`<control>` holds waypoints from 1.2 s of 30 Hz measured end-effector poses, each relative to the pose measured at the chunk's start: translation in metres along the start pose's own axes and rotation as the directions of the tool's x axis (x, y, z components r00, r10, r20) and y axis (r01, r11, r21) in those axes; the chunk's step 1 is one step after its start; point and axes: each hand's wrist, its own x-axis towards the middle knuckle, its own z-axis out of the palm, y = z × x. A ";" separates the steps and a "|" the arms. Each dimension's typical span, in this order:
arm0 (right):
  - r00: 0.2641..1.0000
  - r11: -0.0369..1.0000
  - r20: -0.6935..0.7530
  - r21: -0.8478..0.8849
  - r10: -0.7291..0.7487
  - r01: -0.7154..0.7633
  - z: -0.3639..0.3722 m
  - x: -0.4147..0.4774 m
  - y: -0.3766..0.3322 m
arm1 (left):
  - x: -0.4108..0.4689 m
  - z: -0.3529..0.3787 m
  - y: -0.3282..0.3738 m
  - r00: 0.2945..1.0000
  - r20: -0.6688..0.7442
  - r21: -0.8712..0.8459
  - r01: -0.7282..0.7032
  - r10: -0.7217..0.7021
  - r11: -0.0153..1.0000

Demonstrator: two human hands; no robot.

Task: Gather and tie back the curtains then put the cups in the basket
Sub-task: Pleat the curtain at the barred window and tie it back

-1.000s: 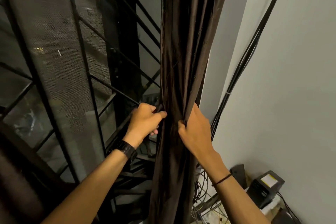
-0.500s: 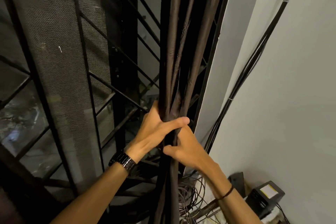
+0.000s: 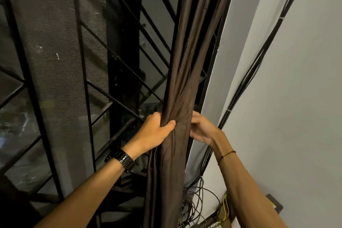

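Head view, what's biggest?
— Dark window grille [image 3: 83, 79] left of the left hand's fingers, pale wall [image 3: 286, 98] right of the right hand's.
— And the curtain?
— Brown curtain [image 3: 185, 79] hangs bunched into a rope between the two hands. Left hand [image 3: 153, 131] grips it: thumb across the front, fingers wrapped behind. Right hand [image 3: 201, 127] has curled fingers against the bundle's right edge; whether they pinch fabric I cannot tell.
— Smaller things?
— Black cables [image 3: 249, 72] run up the wall past the right fingers, and loose wires [image 3: 199, 200] coil below them. Black watch [image 3: 124, 159] on the left wrist, thin cord [image 3: 226, 154] on the right.
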 end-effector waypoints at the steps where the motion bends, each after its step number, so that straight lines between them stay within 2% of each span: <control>1: 0.999 1.000 0.036 -0.028 0.013 -0.012 -0.002 -0.002 0.002 | 0.001 -0.002 -0.001 1.000 -0.004 -0.002 -0.001 0.001 1.000; 4: 0.999 0.995 0.023 -0.096 0.028 -0.025 -0.010 -0.012 0.004 | 0.004 -0.011 -0.002 0.999 0.044 0.015 0.007 -0.008 1.000; 8: 0.995 0.996 0.078 0.063 0.066 -0.071 -0.022 -0.024 0.005 | 0.007 -0.018 -0.002 0.988 0.153 -0.001 0.038 -0.037 0.999; 10: 0.990 0.980 0.024 0.140 0.137 -0.139 -0.017 -0.025 0.003 | 0.007 -0.019 0.000 0.986 0.161 0.011 0.043 -0.044 0.999; 11: 0.985 0.979 -0.049 0.128 0.164 -0.157 -0.015 -0.024 0.004 | 0.008 -0.019 -0.001 0.987 0.156 0.030 0.041 -0.045 0.999; 12: 0.980 0.987 -0.118 0.051 0.159 -0.154 -0.011 -0.025 0.003 | 0.009 -0.019 -0.004 0.989 0.143 0.061 0.029 -0.038 0.998; 13: 0.974 0.984 -0.187 -0.096 0.128 -0.148 -0.008 -0.025 0.003 | 0.010 -0.019 -0.004 0.990 0.133 0.094 0.027 -0.039 0.995; 15: 0.969 0.934 -0.246 -0.338 0.026 -0.111 -0.005 -0.028 0.002 | 0.012 -0.017 -0.005 0.994 0.098 0.171 0.041 -0.058 0.984; 17: 0.949 0.871 -0.311 -0.480 -0.057 -0.105 0.004 -0.035 -0.003 | 0.010 -0.016 -0.002 0.997 0.061 0.265 0.034 -0.052 0.964; 19: 0.855 0.743 -0.452 -0.658 -0.255 -0.125 0.019 -0.039 -0.005 | 0.006 -0.011 0.003 1.000 -0.016 0.374 0.008 -0.002 0.927; 21: 0.661 0.561 -0.560 -0.790 -0.499 -0.246 0.034 -0.040 0.004 | 0.002 -0.004 0.011 0.997 -0.071 0.469 0.023 0.012 0.883; 23: 0.490 0.517 -0.611 -0.790 -0.622 -0.329 0.050 -0.044 0.018 | -0.002 0.005 0.014 0.994 -0.101 0.523 0.078 -0.029 0.849; 25: 0.380 0.572 -0.646 -0.763 -0.662 -0.301 0.062 -0.050 0.033 | -0.004 0.013 0.013 0.989 -0.089 0.398 0.146 -0.121 0.906; 27: 0.280 0.671 -0.696 -0.716 -0.661 -0.194 0.072 -0.053 0.043 | -0.008 0.020 0.015 0.973 0.001 0.046 0.229 -0.230 0.972; 28: 0.228 0.719 -0.726 -0.683 -0.649 -0.126 0.077 -0.055 0.047 | -0.012 0.025 0.016 0.959 0.072 -0.147 0.281 -0.273 0.948; 30: 0.135 0.750 -0.745 -0.661 -0.654 -0.016 0.084 -0.059 0.060 | -0.021 0.034 0.017 0.936 0.165 -0.405 0.350 -0.310 0.845; 32: 0.084 0.752 -0.748 -0.656 -0.658 0.053 0.089 -0.066 0.071 | -0.026 0.044 0.016 0.941 0.189 -0.540 0.338 -0.280 0.771; 34: 0.074 0.771 -0.767 -0.631 -0.637 0.091 0.090 -0.075 0.076 | -0.025 0.054 0.010 0.957 0.169 -0.626 0.288 -0.235 0.724; 36: 0.064 0.775 -0.773 -0.626 -0.631 0.088 0.088 -0.083 0.074 | -0.023 0.065 0.005 0.965 0.144 -0.623 0.261 -0.220 0.737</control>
